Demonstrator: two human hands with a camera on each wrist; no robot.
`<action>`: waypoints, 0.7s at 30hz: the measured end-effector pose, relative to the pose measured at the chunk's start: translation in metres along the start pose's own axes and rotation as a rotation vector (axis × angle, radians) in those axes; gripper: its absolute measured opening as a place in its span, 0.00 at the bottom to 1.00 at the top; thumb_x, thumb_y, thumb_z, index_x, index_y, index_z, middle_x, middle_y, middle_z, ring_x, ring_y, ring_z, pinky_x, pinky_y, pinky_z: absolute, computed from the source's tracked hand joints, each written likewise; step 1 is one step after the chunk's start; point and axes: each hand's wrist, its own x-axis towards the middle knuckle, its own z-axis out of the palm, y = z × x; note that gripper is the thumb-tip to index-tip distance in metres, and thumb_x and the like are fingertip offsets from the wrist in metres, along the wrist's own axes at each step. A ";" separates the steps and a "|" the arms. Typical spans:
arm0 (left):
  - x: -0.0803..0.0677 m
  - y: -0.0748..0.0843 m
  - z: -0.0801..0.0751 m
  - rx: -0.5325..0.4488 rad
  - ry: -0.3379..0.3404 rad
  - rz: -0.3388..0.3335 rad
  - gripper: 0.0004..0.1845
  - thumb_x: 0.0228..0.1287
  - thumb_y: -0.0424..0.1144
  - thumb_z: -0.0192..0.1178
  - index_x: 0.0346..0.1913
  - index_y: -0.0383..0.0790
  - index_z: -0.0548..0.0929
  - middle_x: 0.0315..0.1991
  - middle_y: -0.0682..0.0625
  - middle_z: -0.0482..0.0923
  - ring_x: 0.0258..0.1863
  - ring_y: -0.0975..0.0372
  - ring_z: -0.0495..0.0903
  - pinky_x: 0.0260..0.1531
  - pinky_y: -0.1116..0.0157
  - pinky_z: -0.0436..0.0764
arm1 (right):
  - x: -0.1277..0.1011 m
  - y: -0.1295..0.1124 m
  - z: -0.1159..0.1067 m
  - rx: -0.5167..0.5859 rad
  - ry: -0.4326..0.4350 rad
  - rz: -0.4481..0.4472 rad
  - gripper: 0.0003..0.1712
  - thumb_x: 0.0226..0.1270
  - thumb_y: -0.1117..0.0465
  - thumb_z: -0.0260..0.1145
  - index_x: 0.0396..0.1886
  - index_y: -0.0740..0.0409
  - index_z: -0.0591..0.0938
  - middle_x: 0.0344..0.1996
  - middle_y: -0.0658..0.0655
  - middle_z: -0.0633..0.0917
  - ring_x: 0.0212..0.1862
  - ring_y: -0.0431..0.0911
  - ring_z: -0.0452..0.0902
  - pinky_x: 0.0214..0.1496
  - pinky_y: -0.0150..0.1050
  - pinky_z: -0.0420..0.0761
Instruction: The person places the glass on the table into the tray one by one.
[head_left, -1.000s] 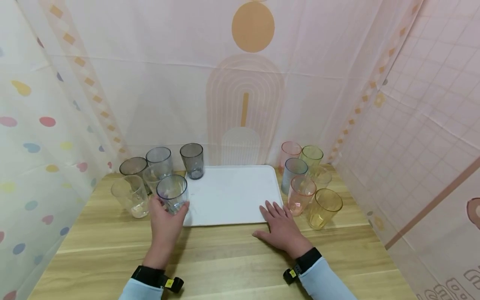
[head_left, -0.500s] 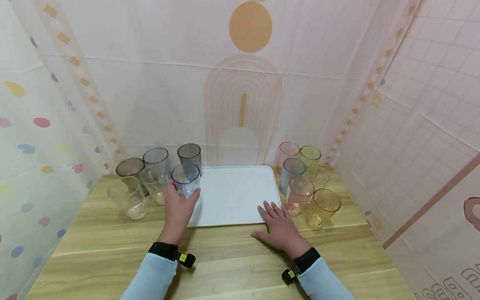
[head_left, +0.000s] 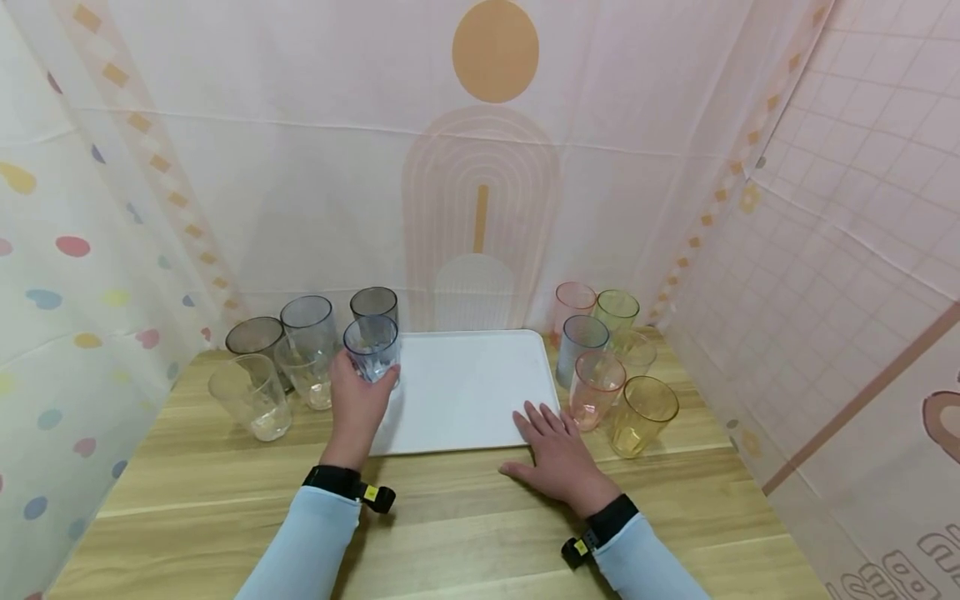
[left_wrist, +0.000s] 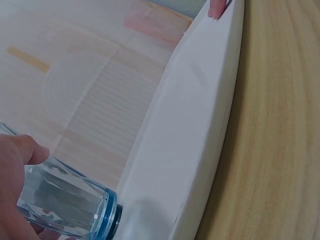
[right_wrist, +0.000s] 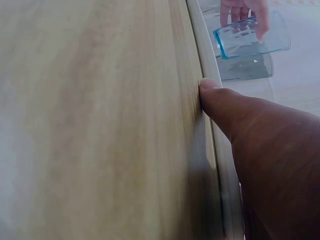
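Observation:
My left hand (head_left: 358, 408) grips a clear bluish drinking glass (head_left: 372, 346) around its side, thumb on the right. The glass is upright over the left part of a white tray (head_left: 472, 392), directly before a dark grey glass (head_left: 373, 299) at the tray's back left corner. In the left wrist view the blue base of the held glass (left_wrist: 65, 200) is close to the tray surface; whether they touch I cannot tell. My right hand (head_left: 558, 458) lies with spread fingers on the tray's front right corner, its thumb (right_wrist: 215, 95) at the front edge.
Left of the tray stand a brown glass (head_left: 255, 335), a grey-blue glass (head_left: 307, 315) and two clear glasses, one of them (head_left: 251, 396) nearest the front. Right of it cluster several coloured glasses, including a pink one (head_left: 597, 390) and an amber one (head_left: 645, 415). A patterned curtain (head_left: 315, 167) hangs behind.
My left hand has carried the bluish glass rightward and back, from beside the left-hand glasses to over the tray, before the dark grey glass. My right hand stays on the tray corner.

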 end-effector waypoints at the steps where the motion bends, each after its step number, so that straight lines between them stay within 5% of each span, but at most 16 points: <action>1: 0.000 0.000 0.001 0.002 0.000 -0.002 0.48 0.67 0.42 0.78 0.81 0.28 0.62 0.75 0.30 0.66 0.77 0.39 0.68 0.80 0.43 0.67 | 0.000 0.000 0.000 -0.002 -0.003 0.001 0.55 0.76 0.25 0.64 0.89 0.51 0.65 0.89 0.60 0.60 0.89 0.61 0.51 0.87 0.68 0.48; 21: 0.002 -0.005 0.004 0.073 -0.027 -0.070 0.49 0.70 0.41 0.76 0.84 0.30 0.59 0.78 0.29 0.66 0.79 0.37 0.66 0.81 0.41 0.64 | 0.000 0.000 0.000 0.006 -0.006 0.007 0.55 0.75 0.25 0.65 0.89 0.51 0.66 0.88 0.60 0.60 0.89 0.61 0.51 0.87 0.67 0.48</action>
